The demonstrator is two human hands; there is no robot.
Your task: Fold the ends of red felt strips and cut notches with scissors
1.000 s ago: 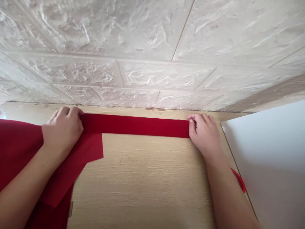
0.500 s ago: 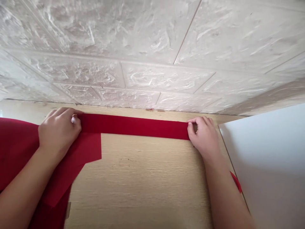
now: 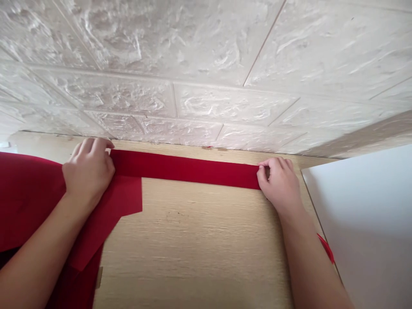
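A long, dark red fabric strip (image 3: 186, 169) lies flat across the wooden tabletop (image 3: 199, 240), close to the wall. At its right end, my right hand (image 3: 279, 182) pinches the strip between thumb and forefinger. My left hand (image 3: 89, 171) is closed over the left end, its fingers curled down; a small pale spot shows by the fingertips, too small to name. Beneath my left hand and forearm spreads a larger piece of red fabric (image 3: 28, 193), with an angular flap (image 3: 128, 197) sticking out below the strip. My left forearm hides part of this fabric.
A white textured brick-pattern wall (image 3: 206, 56) rises directly behind the table. To the right stands a smooth white panel or board (image 3: 370, 214). A thin red scrap (image 3: 325, 248) lies along its edge, beside my right forearm.
The whole view has shifted slightly, so everything sits a little farther right. My left hand has rolled a bit, with its fingers more bent over the strip's end. My right hand keeps its pinch.
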